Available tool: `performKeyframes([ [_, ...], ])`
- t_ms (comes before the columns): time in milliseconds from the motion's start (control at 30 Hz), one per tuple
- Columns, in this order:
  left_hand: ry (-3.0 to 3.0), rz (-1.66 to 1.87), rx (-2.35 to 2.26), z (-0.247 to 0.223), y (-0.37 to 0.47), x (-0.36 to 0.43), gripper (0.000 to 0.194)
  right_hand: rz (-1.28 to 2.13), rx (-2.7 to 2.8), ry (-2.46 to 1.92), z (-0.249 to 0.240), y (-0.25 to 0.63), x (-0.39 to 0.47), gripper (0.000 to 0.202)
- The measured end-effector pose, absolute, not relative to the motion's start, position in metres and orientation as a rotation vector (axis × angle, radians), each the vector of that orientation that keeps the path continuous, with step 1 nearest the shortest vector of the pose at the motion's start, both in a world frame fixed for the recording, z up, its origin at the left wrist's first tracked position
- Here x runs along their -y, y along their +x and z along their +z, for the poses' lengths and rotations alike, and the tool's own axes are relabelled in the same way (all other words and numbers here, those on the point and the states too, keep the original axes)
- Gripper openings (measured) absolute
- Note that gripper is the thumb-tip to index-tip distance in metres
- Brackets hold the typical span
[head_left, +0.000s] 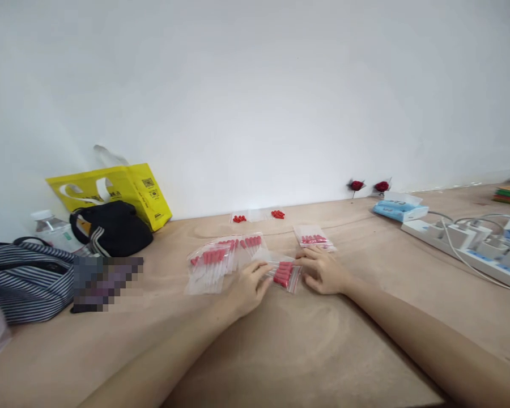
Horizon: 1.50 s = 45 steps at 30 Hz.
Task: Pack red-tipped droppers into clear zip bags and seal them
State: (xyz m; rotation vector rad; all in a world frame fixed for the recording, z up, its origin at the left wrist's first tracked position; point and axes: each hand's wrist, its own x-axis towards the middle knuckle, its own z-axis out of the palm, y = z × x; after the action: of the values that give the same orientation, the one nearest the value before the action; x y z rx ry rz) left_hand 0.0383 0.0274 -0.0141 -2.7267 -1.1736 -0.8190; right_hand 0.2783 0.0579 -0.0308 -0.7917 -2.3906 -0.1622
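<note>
A clear zip bag with several red-tipped sticks [284, 274] lies between my hands at the middle of the table. My left hand [250, 286] pinches its left side, fingers closed. At its right edge is my right hand [322, 271], its fingers bent and pressed together on the bag's edge. Left of my left hand, several similar bags [215, 258] overlap in a spread pile. Another bag with red tips [314, 238] rests just beyond my right hand. Farther back, near the wall, lie two small groups of red pieces [239, 219] on clear plastic.
At the left stand a yellow bag [130, 192], a black cap [123, 229], a plastic bottle [53, 229] and a striped bag [29, 280]. To the right are a blue tissue pack [399, 208], a power strip with cables [463, 243] and two dark red flowers [357, 185].
</note>
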Motion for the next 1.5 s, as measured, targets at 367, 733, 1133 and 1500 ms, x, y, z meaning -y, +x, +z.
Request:
performKeyframes([
  [367, -2.707, -0.896, 1.090, -0.029, 0.064, -0.069, 0.028, -0.264, 2.315, -0.865, -0.040, 0.283, -0.058, 0.014],
  [733, -2.828, -0.994, 1.064, -0.022, 0.043, -0.056, 0.028, -0.330, 2.252, -1.016, -0.041, 0.256, -0.077, 0.017],
  [1133, -2.567, -0.784, 0.829, -0.034, 0.040, -0.086, 0.022, -0.168, 2.217, -0.984, -0.043, 0.260, -0.081, 0.017],
  [1500, -2.612, -1.084, 0.845, -0.030, 0.035, -0.086, 0.019, -0.690, 2.264, -0.857, -0.038, 0.267, -0.079, 0.018],
])
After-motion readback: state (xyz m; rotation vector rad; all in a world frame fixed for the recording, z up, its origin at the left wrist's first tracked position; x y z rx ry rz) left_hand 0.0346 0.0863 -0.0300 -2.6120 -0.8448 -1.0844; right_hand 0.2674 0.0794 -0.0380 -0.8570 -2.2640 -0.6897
